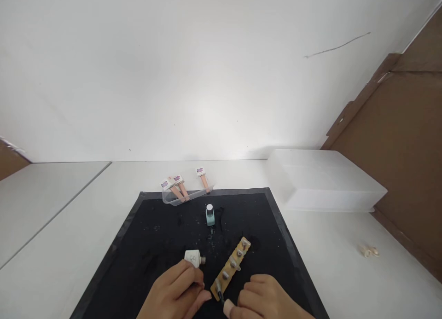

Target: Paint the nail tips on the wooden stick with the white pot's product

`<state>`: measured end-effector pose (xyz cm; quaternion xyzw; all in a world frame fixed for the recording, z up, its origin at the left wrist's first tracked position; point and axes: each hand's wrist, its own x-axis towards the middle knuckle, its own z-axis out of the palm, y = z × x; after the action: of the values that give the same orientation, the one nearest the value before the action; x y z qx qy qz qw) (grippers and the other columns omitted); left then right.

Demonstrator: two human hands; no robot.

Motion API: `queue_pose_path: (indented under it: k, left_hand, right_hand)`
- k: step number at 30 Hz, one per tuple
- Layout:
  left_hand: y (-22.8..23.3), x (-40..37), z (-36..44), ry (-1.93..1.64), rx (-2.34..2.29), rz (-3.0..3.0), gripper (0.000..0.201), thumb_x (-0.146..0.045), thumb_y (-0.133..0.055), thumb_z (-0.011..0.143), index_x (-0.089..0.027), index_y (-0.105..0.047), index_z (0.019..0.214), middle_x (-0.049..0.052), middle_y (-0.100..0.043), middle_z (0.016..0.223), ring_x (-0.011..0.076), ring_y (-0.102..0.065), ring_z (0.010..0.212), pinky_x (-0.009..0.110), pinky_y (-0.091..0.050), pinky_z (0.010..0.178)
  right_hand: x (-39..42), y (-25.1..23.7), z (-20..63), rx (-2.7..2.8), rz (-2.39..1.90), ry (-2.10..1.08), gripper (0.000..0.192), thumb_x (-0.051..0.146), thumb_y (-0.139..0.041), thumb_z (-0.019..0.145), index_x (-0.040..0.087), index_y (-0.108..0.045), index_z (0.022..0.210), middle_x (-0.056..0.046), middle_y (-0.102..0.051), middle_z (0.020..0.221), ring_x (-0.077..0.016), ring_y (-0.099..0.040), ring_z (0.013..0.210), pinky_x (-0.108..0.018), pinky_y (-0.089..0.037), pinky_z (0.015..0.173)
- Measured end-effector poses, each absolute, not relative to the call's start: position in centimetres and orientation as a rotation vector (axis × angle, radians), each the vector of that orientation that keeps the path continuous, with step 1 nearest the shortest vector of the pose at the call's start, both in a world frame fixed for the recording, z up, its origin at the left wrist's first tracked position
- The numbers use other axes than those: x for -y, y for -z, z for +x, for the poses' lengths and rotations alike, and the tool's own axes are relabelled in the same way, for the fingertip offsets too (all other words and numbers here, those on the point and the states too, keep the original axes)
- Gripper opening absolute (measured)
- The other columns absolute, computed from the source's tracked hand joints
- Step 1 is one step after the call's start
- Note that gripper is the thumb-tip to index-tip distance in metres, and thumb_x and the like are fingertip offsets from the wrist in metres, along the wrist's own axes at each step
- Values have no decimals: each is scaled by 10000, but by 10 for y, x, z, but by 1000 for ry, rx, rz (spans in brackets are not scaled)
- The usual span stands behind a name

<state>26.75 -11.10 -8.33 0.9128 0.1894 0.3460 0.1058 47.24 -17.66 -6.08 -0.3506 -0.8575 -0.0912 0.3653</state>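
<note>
A narrow tan strip [229,266] lies slantwise on the black mat, with several glossy nail tips [225,275] set along it. My right hand [262,300] is closed at the strip's near end, gripping a thin dark brush [221,296] whose tip touches the nearest nail tip [218,286]. To the left, my left hand [181,289] has its fingers curled together, thumb toward the strip; whatever they may hold is hidden. Just beyond its knuckles a white nail polish bottle [192,258] lies on its side, uncapped neck pointing right, partly covered by the hand.
A teal polish bottle [210,217] with a white cap stands mid-mat. Peach sticks with white labelled ends [203,179] rest in a clear tray [167,200] at the back edge of the black mat [152,231]. A translucent white box [331,181] and small beige pieces [369,250] are at right.
</note>
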Motion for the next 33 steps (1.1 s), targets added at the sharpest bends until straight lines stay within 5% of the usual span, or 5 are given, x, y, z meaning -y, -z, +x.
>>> queue_pose_path:
  k: [14, 33]
  left_hand:
    - [61, 115, 272, -936, -522, 2739, 272, -18, -470, 867, -167, -598, 680, 17, -686, 674, 128, -586, 547, 235, -455, 491]
    - [62, 117, 269, -922, -571, 2899, 431, -42, -452, 866, -183, -445, 459, -37, -479, 447, 95, -429, 417, 250, -309, 428]
  right_hand:
    - [175, 67, 476, 2129, -932, 229, 289, 158, -391, 954, 141, -586, 742, 39, -543, 443, -93, -444, 344, -247, -292, 372]
    - [175, 65, 476, 2177, -926, 207, 353, 165, -376, 975, 152, -585, 690, 42, -534, 447, -88, -443, 351, -240, -300, 381]
